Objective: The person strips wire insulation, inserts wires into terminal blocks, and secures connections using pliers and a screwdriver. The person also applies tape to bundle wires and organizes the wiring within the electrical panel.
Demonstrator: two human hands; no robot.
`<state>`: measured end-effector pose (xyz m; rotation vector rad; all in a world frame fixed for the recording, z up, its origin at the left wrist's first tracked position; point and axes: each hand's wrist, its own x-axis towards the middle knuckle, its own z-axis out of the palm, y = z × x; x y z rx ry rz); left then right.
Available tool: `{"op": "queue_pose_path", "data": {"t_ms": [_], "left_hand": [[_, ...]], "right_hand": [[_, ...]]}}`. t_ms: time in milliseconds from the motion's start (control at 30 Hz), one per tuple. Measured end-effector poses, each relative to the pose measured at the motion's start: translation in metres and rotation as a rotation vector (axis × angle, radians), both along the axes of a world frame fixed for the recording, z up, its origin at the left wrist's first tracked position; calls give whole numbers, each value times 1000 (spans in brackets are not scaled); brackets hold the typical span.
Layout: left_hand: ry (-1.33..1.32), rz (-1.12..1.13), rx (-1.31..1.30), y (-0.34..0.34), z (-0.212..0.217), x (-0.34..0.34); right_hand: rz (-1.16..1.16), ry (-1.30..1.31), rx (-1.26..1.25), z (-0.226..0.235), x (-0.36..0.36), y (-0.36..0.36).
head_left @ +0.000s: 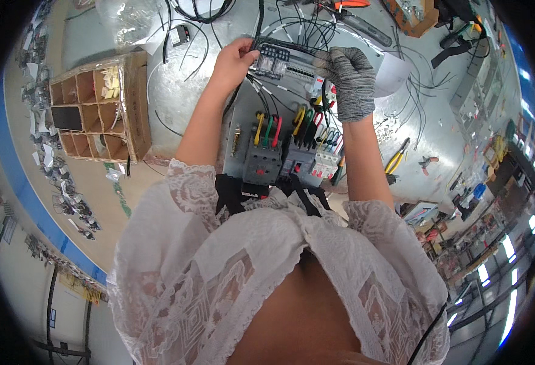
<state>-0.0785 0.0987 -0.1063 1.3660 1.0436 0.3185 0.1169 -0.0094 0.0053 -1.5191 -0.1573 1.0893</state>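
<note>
A grey electrical mounting panel (238, 115) lies on the metal workbench, carrying contactors, circuit breakers and looped yellow, green, red and black wires (269, 129). My bare left hand (236, 59) pinches the top left corner of a relay block (272, 61) at the panel's far end. My right hand (348, 80), in a grey knitted glove, rests on the terminal row at the panel's far right, fingers curled over the wiring. What the gloved fingers hold is hidden.
A cardboard compartment box (100, 109) with small parts stands to the left. Loose black wires (188, 42) spread over the bench (444, 128). Yellow-handled pliers (396, 159) lie right of the panel, an orange-handled tool (351, 5) at the far edge, a white sheet (394, 73) beside my glove.
</note>
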Motion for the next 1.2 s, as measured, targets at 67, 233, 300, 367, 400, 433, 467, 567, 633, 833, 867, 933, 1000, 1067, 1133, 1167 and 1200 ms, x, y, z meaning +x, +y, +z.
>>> {"op": "queue_pose_path", "data": {"t_ms": [67, 233, 300, 367, 400, 433, 467, 567, 633, 833, 867, 933, 1000, 1067, 1133, 1167, 1200], "left_hand": [[19, 2, -39, 1, 2, 2], [8, 56, -4, -2, 0, 6], [59, 65, 61, -3, -2, 5], [77, 76, 101, -3, -4, 5], [69, 82, 107, -2, -5, 4], [64, 87, 114, -2, -3, 5], [46, 74, 124, -2, -2, 5], [-6, -3, 145, 3, 6, 5], [16, -56, 92, 9, 13, 5], [-27, -234, 78, 33, 5, -10], [20, -307, 255, 40, -1, -14], [96, -342, 321, 41, -5, -20], [156, -388, 269, 39, -1, -21], [251, -429, 394, 34, 6, -17], [402, -489, 467, 33, 12, -12], [399, -492, 564, 33, 7, -13], [436, -479, 599, 34, 6, -12]], "right_hand": [[34, -29, -25, 1, 3, -2], [89, -44, -30, -16, 7, -7], [103, -70, -57, -20, 7, -9], [130, -122, -52, -23, 6, -11], [147, -138, -58, -26, 4, -9], [163, -153, -65, -28, 1, -5], [180, -168, -71, -28, -3, -1], [211, -76, -103, -43, -9, 9], [249, -83, -122, -55, -16, 19], [396, -437, -254, -91, -17, 39], [461, -618, -264, -98, -15, 40], [520, -690, -338, -101, -15, 42], [618, -819, -366, -85, -20, 48], [632, -851, -368, -83, -21, 48], [657, -872, -379, -80, -20, 48], [682, -886, -397, -81, -18, 48], [701, -886, -406, -81, -19, 49]]}}
